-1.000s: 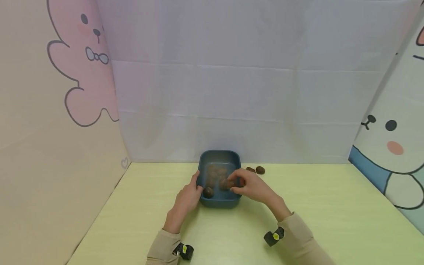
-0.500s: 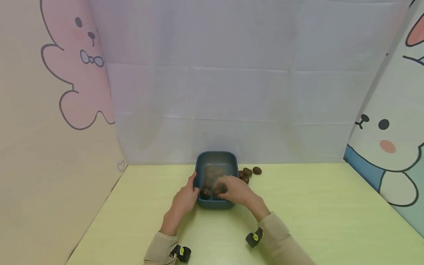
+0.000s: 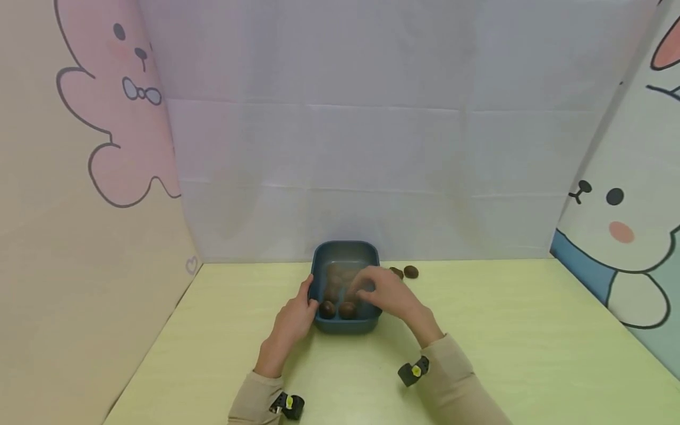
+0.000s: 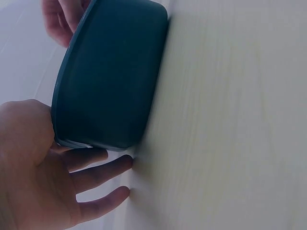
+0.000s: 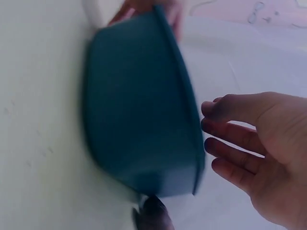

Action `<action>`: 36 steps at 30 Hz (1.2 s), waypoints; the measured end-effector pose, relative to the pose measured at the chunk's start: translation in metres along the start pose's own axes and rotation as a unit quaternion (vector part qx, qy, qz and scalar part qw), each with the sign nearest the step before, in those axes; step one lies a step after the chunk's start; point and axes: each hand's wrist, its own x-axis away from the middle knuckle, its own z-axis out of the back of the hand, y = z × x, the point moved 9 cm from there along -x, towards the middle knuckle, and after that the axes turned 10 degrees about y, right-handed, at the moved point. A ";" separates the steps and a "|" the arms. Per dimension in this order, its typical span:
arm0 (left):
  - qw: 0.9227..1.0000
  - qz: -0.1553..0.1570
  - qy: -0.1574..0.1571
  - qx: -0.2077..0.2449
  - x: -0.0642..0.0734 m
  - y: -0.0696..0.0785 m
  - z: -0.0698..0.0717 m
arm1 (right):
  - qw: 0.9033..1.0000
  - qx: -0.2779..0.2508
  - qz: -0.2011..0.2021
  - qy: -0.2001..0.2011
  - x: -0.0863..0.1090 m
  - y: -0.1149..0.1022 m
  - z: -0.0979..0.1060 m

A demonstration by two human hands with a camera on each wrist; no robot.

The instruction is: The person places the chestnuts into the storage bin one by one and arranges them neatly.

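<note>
A dark teal rectangular container [image 3: 345, 326] stands on the table near the back wall. My left hand [image 3: 292, 319] grips its left side, thumb at the rim; the left wrist view shows the fingers [image 4: 98, 177] along the outer wall. Several brown chestnuts lie inside, including a chestnut [image 3: 347, 310] and another chestnut [image 3: 327, 309] at the front end; those farther back look hazy. My right hand [image 3: 390, 292] hangs over the right rim with loosely bent fingers. In the right wrist view no chestnut shows between thumb and fingers, though the fingertips lie partly behind the rim.
Loose chestnuts [image 3: 411, 272] lie on the pale yellow-green table [image 3: 504, 330], just right of the container. A white sheet [image 3: 340, 147] hangs behind. Side panels with a pink cartoon animal [image 3: 124, 118] and a white one [image 3: 627, 248] flank the table.
My right hand moved to the container's front end, left a chestnut beside the front-left one, then drew back and up slightly to the right. My left hand keeps its hold.
</note>
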 end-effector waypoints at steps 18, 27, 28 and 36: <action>1.000 0.005 -0.007 0.005 0.000 -0.002 0.000 | 0.991 -0.039 -0.103 0.074 0.011 0.080 0.042; 1.000 -0.001 -0.009 0.006 0.001 0.001 0.000 | 0.991 -0.040 -0.101 0.075 0.016 0.098 0.037; 1.000 0.000 -0.009 0.006 0.001 0.001 0.000 | 0.991 -0.041 -0.104 0.074 0.016 0.100 0.037; 1.000 0.002 -0.011 0.008 0.001 0.002 0.000 | 0.990 -0.049 -0.121 0.050 0.020 0.113 0.028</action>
